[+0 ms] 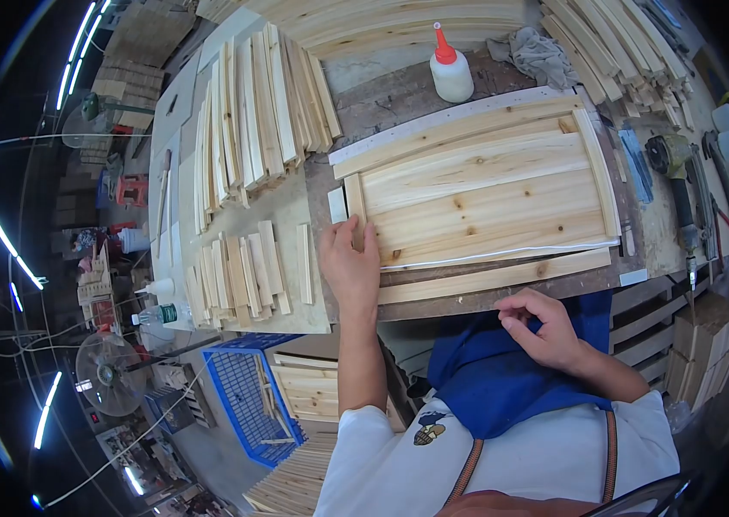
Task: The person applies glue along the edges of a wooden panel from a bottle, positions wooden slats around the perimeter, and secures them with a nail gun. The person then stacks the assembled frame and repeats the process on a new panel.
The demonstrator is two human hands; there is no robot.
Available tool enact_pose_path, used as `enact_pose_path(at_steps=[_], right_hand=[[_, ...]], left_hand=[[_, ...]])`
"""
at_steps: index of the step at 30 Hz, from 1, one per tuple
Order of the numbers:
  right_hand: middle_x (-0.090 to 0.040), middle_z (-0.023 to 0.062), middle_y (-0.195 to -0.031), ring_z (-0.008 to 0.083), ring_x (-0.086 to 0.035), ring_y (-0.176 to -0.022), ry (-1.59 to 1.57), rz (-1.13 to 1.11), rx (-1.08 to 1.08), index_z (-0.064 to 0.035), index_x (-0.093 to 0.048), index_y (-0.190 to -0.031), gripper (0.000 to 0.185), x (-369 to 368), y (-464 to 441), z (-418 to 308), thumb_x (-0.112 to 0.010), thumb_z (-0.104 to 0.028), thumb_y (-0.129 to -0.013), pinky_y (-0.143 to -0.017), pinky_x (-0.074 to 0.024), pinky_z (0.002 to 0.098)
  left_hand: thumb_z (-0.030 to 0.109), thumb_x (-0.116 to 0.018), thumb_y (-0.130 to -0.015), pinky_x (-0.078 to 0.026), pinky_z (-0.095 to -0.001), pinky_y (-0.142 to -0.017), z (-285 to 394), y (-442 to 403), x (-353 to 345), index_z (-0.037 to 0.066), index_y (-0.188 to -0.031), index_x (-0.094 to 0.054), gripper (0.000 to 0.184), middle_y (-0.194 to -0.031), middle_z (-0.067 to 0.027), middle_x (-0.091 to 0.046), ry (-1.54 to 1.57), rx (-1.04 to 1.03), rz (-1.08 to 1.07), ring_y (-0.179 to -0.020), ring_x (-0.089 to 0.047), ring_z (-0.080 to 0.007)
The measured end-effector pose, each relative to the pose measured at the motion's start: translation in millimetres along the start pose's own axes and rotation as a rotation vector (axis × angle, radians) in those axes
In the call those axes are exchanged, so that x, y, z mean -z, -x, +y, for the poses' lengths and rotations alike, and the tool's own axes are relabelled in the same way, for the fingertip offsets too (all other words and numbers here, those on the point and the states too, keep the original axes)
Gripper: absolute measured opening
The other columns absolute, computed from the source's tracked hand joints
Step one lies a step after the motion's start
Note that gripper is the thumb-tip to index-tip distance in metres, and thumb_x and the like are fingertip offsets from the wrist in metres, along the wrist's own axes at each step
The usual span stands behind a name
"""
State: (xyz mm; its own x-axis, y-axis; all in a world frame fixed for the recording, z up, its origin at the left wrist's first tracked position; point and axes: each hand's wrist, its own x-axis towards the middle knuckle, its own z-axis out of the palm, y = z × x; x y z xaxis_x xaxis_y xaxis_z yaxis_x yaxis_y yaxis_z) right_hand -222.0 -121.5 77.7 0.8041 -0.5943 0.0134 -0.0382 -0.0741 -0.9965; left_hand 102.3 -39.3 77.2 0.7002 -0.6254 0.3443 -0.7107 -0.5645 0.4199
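A pale wooden panel (476, 194) lies on the workbench, with wooden strips along its edges. Along its near edge runs a white line of what looks like glue (485, 256). My left hand (352, 258) is closed around the lower part of the short left-end strip (354, 196), thumb on the panel side, fingers on the outer side. A long wooden strip (494, 276) lies slightly apart from the panel's near edge, at a small angle. Below that strip, in front of the bench edge, my right hand (544, 330) hovers with loosely curled fingers, thumb and forefinger apart, nothing visible in it.
A white bottle with a red nozzle (451, 76) stands behind the panel, near a grey rag (535, 56). Long strips (261, 108) and short strips (239, 271) lie to the left. More strips (614, 52) and a power tool (677, 172) sit right. A blue crate (248, 405) is below left.
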Motion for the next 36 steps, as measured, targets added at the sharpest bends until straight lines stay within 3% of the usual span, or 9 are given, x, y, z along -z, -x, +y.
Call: enact_pose_path(at_steps=[7,15,18,22,25,30,32,36], right_hand=[[-0.069,0.0064,-0.097,0.0096,-0.063,-0.075,0.009,0.0,0.001,0.0002,-0.072,-0.118,0.021,-1.1,-2.1,-1.5,-0.072,0.0,-0.097,-0.065,-0.0502,0.0231],[-0.069,0.0068,-0.096,0.0103,-0.062,-0.071,0.024,0.01,0.011,0.0003,-0.072,-0.116,0.019,0.2,-1.2,-3.9,-0.071,0.0,-0.097,-0.065,-0.0498,0.0237],[-0.069,0.0074,-0.094,0.0115,-0.063,-0.071,0.05,0.026,0.019,0.0006,-0.073,-0.114,0.017,4.5,2.5,-7.8,-0.071,0.001,-0.097,-0.064,-0.0498,0.0242],[-0.069,0.0087,-0.092,0.0138,-0.064,-0.071,0.22,0.134,0.127,0.0009,-0.074,-0.11,0.015,24.7,8.6,-7.7,-0.07,0.003,-0.096,-0.064,-0.05,0.0253],[-0.069,0.0094,-0.089,0.0149,-0.064,-0.071,0.343,0.292,0.148,0.001,-0.074,-0.107,0.013,37.8,13.4,-7.4,-0.07,0.004,-0.095,-0.063,-0.0497,0.0263],[-0.07,0.0102,-0.09,0.0172,-0.064,-0.07,0.435,0.347,0.147,0.0,-0.075,-0.106,0.014,48.2,17.2,-5.1,-0.072,0.004,-0.093,-0.063,-0.0505,0.0274],[-0.072,0.0128,-0.091,0.0248,-0.069,-0.077,0.519,0.3,0.166,0.0003,-0.074,-0.106,0.014,48.7,18.8,-4.7,-0.071,0.003,-0.093,-0.071,-0.0544,0.0326],[-0.072,0.0111,-0.091,0.0289,-0.071,-0.079,0.636,0.296,0.312,-0.0035,-0.075,-0.105,0.019,44.9,17.1,5.4,-0.078,-0.001,-0.086,-0.069,-0.0581,0.0364]], left_hand=[[0.02,-0.081,-0.092,-0.056,-0.0387,-0.075,0.1,-1.9,-7.3,0.002,-0.114,-0.078,0.029,-0.106,-0.0133,-0.071,-0.011,-0.02,0.021,-0.079,-0.065,-0.0251],[0.02,-0.081,-0.092,-0.055,-0.0416,-0.088,8.3,2.6,-3.5,0.002,-0.12,-0.075,0.034,-0.114,-0.0149,-0.071,-0.002,-0.044,0.081,-0.098,-0.067,-0.032],[0.021,-0.082,-0.091,-0.053,-0.0434,-0.095,20.2,28.3,7.8,0.005,-0.119,-0.075,0.033,-0.12,-0.0154,-0.07,0.003,-0.226,0.145,-0.108,-0.066,-0.034],[0.023,-0.087,-0.084,-0.052,-0.0434,-0.093,48.8,84.1,7.3,0.01,-0.116,-0.076,0.036,-0.12,-0.0122,-0.069,0.265,-0.535,-0.17,-0.109,-0.066,-0.0321],[0.023,-0.089,-0.081,-0.052,-0.0441,-0.093,57.9,99.3,-0.6,0.01,-0.116,-0.076,0.039,-0.119,-0.0115,-0.069,0.268,-0.571,-0.19,-0.108,-0.066,-0.0325],[0.024,-0.091,-0.079,-0.053,-0.0453,-0.092,59.1,102.3,-9.2,0.011,-0.118,-0.076,0.043,-0.12,-0.0118,-0.069,0.313,-0.595,-0.194,-0.107,-0.066,-0.033],[0.023,-0.091,-0.079,-0.053,-0.0455,-0.092,58.7,103.6,-7.4,0.011,-0.118,-0.076,0.043,-0.12,-0.0116,-0.069,0.312,-0.582,-0.216,-0.107,-0.066,-0.0331],[0.019,-0.089,-0.083,-0.052,-0.0445,-0.092,58.4,102.9,-10.8,0.01,-0.117,-0.077,0.037,-0.119,-0.0085,-0.07,0.307,-0.611,-0.258,-0.106,-0.065,-0.0322]])
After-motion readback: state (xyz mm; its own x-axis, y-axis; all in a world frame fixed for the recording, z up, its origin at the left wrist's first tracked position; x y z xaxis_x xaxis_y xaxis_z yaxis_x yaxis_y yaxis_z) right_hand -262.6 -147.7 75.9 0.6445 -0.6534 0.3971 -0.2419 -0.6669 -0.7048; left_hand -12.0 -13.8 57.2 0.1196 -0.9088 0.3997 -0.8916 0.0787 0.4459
